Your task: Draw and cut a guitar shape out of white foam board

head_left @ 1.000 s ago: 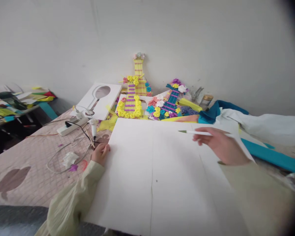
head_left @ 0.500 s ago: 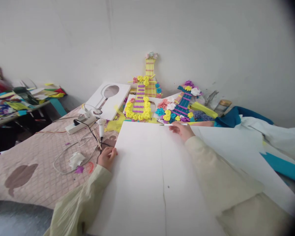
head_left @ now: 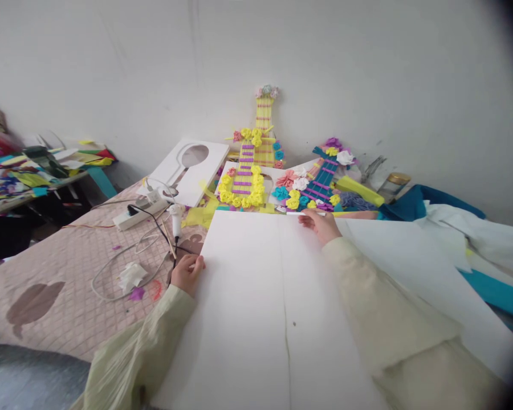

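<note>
A large white board (head_left: 243, 296) lies in front of me, with a thin line running down its middle and a small dark spot beside the line. At its left edge my left hand (head_left: 188, 274) is closed, with curled fingers gripping the edge. My right hand (head_left: 321, 226) is near the far edge and pinches a slim white pen (head_left: 294, 214). The pen lies almost level, pointing left, close to the top of the line. Its tip is hard to make out.
Behind the board stand paper-flower guitars, one yellow (head_left: 247, 171) and one blue (head_left: 322, 177). Left are a white cut-out panel (head_left: 205, 176), a power strip (head_left: 139, 213), a white corded tool (head_left: 176, 221) and crumpled tissue (head_left: 132, 276). A jar (head_left: 394, 185) and cloth are right.
My right hand has shifted slightly right with the pen, and the pen's dark tip shows less clearly. My left hand stays at the board's edge. The view has moved a little.
</note>
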`<state>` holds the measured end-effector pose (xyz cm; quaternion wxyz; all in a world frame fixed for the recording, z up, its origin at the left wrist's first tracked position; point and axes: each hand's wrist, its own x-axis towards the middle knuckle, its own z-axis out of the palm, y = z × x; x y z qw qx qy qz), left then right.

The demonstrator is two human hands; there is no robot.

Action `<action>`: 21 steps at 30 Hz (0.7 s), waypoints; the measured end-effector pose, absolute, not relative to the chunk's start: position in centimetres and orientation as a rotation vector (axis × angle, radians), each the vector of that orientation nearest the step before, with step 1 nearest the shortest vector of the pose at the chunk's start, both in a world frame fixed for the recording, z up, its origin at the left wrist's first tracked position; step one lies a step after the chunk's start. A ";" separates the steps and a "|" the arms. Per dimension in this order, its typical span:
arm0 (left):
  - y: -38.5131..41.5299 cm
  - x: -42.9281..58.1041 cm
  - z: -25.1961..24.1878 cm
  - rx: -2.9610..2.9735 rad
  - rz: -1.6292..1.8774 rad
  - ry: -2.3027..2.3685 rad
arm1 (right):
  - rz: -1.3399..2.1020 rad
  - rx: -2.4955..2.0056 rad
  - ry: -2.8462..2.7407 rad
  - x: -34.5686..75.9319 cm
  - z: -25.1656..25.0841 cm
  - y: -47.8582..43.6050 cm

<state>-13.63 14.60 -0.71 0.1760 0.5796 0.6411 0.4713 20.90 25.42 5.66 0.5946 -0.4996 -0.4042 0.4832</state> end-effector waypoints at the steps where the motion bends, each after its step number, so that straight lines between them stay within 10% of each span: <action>1: 14.6 -13.6 -0.7 1.633 1.335 1.814 | 1.121 -1.164 -0.945 20.9 5.5 25.5; 21: 14.6 -13.4 -0.7 1.613 1.326 1.781 | 1.119 -1.237 -0.982 21.1 4.2 26.3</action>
